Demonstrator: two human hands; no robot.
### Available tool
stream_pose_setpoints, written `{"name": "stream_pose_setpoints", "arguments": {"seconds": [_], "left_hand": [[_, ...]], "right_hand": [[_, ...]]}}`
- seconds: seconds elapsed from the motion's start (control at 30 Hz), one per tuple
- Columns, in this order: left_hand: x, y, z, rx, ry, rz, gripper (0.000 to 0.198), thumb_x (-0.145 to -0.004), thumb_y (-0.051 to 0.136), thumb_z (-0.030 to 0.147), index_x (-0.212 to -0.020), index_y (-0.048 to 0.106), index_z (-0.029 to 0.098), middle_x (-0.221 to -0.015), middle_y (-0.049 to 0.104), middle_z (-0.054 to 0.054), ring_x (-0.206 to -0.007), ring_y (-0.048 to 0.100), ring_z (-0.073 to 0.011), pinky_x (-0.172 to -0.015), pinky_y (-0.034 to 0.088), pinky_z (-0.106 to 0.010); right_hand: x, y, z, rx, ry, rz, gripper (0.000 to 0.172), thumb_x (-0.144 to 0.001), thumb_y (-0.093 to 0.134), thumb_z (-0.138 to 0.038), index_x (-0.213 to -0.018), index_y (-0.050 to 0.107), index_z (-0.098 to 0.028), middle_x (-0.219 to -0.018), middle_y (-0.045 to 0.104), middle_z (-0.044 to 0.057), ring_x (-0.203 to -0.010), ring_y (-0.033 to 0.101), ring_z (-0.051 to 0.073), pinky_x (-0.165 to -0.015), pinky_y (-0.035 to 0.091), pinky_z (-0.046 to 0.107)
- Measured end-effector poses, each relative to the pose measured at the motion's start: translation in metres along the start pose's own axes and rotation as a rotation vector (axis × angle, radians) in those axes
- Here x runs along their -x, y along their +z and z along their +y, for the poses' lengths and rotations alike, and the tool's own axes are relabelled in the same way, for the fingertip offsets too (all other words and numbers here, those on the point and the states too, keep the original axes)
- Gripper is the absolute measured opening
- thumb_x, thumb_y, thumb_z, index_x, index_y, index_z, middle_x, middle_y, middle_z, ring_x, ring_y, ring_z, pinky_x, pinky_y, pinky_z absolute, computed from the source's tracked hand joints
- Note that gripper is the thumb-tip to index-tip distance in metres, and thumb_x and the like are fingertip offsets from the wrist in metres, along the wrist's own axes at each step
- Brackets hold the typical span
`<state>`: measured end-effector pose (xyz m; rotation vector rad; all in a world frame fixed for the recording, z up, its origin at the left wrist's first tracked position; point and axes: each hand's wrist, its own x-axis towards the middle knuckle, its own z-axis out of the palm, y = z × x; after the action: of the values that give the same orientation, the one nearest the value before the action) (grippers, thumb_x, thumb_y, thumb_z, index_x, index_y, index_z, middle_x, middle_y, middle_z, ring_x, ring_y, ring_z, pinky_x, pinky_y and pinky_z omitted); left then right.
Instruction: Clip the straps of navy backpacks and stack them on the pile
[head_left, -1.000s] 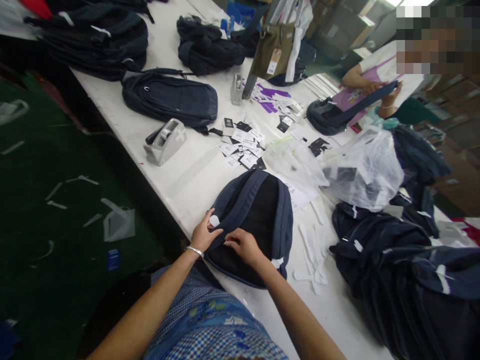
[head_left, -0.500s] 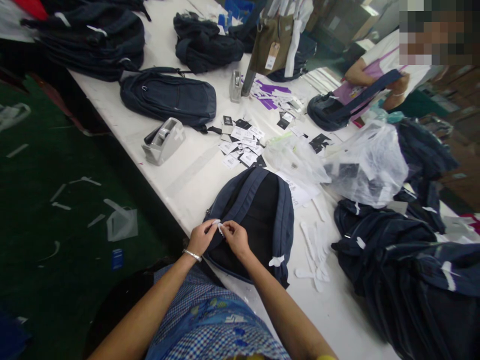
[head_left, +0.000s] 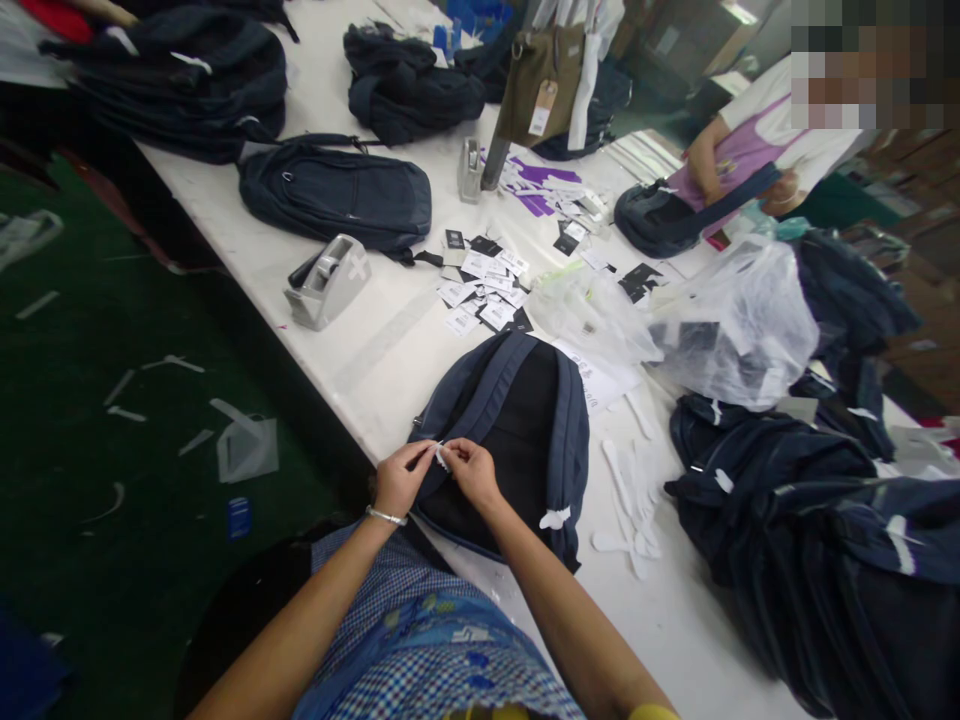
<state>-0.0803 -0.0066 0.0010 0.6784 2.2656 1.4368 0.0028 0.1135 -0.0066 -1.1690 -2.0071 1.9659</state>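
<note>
A navy backpack (head_left: 514, 455) lies on the table before me with its shoulder straps facing up. Over its left strap, my left hand (head_left: 400, 482) and my right hand (head_left: 472, 474) meet, fingertips pinched on a small white strip with a toothed edge (head_left: 441, 457). Whether the strip goes all the way round the strap is hidden by my fingers. Another white strip (head_left: 555, 519) is fastened near the lower end of the right strap. Several loose white strips (head_left: 634, 485) lie just right of the backpack.
Grey tape dispenser (head_left: 328, 283), scattered tags (head_left: 484, 285) and clear plastic bags (head_left: 739, 330) lie beyond the backpack. Piled navy backpacks (head_left: 817, 570) fill the right side. Across the table, a person (head_left: 750, 150) handles another bag. The table's edge (head_left: 300, 375) runs along my left.
My hands stay on the strap, fingertips slightly shifted around the white strip. Across the table, the person's hands and the strap they hold have moved lower.
</note>
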Motion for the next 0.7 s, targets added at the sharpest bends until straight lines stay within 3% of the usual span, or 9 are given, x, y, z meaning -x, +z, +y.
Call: {"name": "stream_pose_setpoints", "arguments": {"seconds": [0.2, 0.5, 0.7], "left_hand": [[0.001, 0.001, 0.003, 0.051, -0.078, -0.009, 0.026, -0.083, 0.056, 0.041, -0.095, 0.069, 0.021, -0.093, 0.074, -0.003, -0.086, 0.069, -0.0193, -0.083, 0.054, -0.031], [0.0, -0.011, 0.01, -0.045, 0.072, -0.12, 0.027, -0.088, 0.049, 0.036, -0.096, 0.07, 0.022, -0.102, 0.073, -0.004, -0.097, 0.066, -0.0199, -0.092, 0.05, -0.033], [-0.012, -0.012, 0.009, 0.023, -0.097, -0.149, 0.029, -0.084, 0.055, 0.041, -0.1, 0.068, 0.021, -0.092, 0.074, -0.004, -0.085, 0.069, -0.0191, -0.08, 0.053, -0.028]], "right_hand": [[-0.001, 0.0, -0.004, -0.059, 0.038, -0.005, 0.025, -0.072, 0.063, -0.042, -0.074, 0.064, -0.017, -0.06, 0.058, -0.001, -0.049, 0.046, 0.009, -0.045, 0.035, 0.02], [0.0, -0.001, -0.003, -0.093, 0.008, -0.053, 0.023, -0.072, 0.063, -0.041, -0.075, 0.063, -0.017, -0.06, 0.057, -0.002, -0.049, 0.045, 0.009, -0.047, 0.034, 0.02], [0.003, 0.001, -0.005, 0.043, -0.086, 0.016, 0.027, -0.076, 0.061, -0.042, -0.094, 0.055, -0.023, -0.065, 0.062, -0.004, -0.054, 0.052, 0.011, -0.052, 0.039, 0.021]]}}
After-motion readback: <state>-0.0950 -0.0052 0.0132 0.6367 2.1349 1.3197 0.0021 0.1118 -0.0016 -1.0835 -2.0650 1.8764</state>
